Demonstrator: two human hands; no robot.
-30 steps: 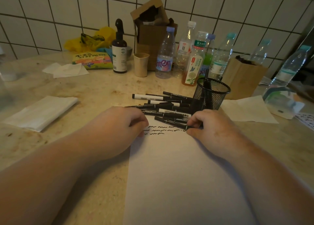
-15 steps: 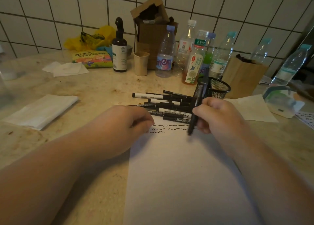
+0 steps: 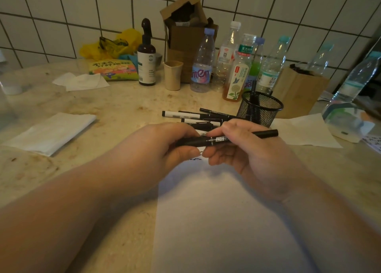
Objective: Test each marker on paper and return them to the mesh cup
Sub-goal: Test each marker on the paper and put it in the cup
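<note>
While held level above paper, marker pinched between both hands: left hand, right hand.

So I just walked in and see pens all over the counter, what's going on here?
A person is testing markers one at a time. Both hands hold one black marker level above the white paper: the left hand grips one end, the right hand the other, as if to uncap it. A few squiggles show on the paper. A pile of markers lies behind the hands, and the mesh cup beside it holds at least one marker.
</note>
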